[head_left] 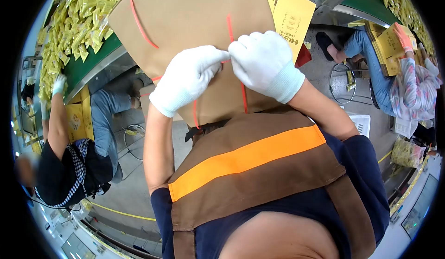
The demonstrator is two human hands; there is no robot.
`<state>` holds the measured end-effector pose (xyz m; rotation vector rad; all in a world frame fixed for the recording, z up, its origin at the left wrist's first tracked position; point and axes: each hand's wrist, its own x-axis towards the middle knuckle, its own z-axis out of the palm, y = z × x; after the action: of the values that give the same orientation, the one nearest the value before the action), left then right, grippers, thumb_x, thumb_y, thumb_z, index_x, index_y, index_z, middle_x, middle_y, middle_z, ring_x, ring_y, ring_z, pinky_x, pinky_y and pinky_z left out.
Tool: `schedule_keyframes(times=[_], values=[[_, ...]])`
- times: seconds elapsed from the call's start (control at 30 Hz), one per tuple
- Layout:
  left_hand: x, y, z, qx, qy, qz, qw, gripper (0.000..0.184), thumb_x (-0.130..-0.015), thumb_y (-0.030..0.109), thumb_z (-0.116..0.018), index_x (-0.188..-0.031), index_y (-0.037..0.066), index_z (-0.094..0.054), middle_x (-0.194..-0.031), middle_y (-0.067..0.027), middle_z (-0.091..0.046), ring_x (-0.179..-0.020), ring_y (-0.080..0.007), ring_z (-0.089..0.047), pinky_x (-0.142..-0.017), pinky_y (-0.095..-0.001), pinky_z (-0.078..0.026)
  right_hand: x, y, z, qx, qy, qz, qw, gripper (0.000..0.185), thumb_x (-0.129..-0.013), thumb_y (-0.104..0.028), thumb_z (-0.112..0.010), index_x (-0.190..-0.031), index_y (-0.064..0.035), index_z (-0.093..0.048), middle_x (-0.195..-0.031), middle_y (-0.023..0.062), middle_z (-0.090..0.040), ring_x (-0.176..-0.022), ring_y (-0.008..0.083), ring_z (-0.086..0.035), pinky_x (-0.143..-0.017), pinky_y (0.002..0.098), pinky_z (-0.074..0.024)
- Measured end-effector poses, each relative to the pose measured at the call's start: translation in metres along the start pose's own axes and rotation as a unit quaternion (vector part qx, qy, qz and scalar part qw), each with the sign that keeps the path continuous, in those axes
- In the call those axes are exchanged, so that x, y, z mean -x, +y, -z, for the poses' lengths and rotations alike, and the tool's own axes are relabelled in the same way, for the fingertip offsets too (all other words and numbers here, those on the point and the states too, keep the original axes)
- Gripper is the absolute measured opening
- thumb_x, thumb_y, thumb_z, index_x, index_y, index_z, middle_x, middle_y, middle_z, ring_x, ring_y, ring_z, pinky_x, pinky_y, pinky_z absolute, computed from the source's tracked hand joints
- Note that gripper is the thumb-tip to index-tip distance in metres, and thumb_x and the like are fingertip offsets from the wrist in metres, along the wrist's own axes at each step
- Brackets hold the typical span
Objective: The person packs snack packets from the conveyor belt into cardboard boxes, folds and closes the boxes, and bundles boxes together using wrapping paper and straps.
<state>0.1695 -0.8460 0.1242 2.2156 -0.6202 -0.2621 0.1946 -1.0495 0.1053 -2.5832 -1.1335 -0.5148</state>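
A stack of flat brown cardboard lies in front of me, crossed by red straps. Both my hands wear white gloves and meet over the straps near the middle of the cardboard. My left hand is closed, its thumb and fingertips pinched on the red strap. Beside it, touching or nearly so, my right hand is curled into a closed grip at the same strap crossing. The part of the strap inside the fingers is hidden.
Yellow packets cover a green conveyor at the left. A yellow printed carton is behind the cardboard. Seated people work on both sides, at a yellow box and cartons. Metal stools stand on the floor.
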Motion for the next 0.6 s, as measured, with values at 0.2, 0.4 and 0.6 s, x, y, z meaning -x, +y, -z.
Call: schedule_keyframes(times=[0.2,0.4,0.6], values=[[0.014,-0.006,-0.003,0.265,0.069,0.138,0.952,0.020,-0.091,0.009,-0.058,-0.107,0.001,-0.067,-0.078,-0.0070,-0.064,-0.065,-0.0178,-0.058,-0.062,-0.0290,-0.047,-0.006,0.028,0.022,-0.462,0.164,-0.208,0.847,0.018,-0.090,-0.013,-0.054,-0.073,-0.0071,-0.052,-0.070,0.0014,-0.048,-0.069,0.0143,-0.051,-0.064,0.0326,-0.0386],[0.082,-0.049,-0.013,0.567,0.311,-0.029,0.762,0.033,-0.097,0.039,-0.059,-0.109,0.007,-0.060,-0.067,0.0011,-0.047,-0.054,-0.0096,-0.039,-0.049,-0.0257,-0.031,0.042,0.133,0.011,-0.819,0.132,-0.234,0.506,0.018,-0.098,-0.021,-0.049,-0.088,-0.0069,-0.053,-0.075,0.0022,-0.052,-0.072,0.0135,-0.047,-0.068,0.0279,-0.0406],[0.203,-0.231,-0.069,0.448,0.510,0.288,0.676,0.024,-0.100,0.025,-0.050,-0.116,0.009,-0.060,-0.085,-0.0027,-0.058,-0.080,-0.0100,-0.054,-0.073,-0.0258,-0.046,-0.022,0.148,-0.046,-0.553,0.128,-0.419,0.709,0.043,-0.101,-0.040,-0.047,-0.126,-0.0062,-0.057,-0.114,0.0070,-0.063,-0.099,0.0161,-0.061,-0.086,0.0317,-0.0488]])
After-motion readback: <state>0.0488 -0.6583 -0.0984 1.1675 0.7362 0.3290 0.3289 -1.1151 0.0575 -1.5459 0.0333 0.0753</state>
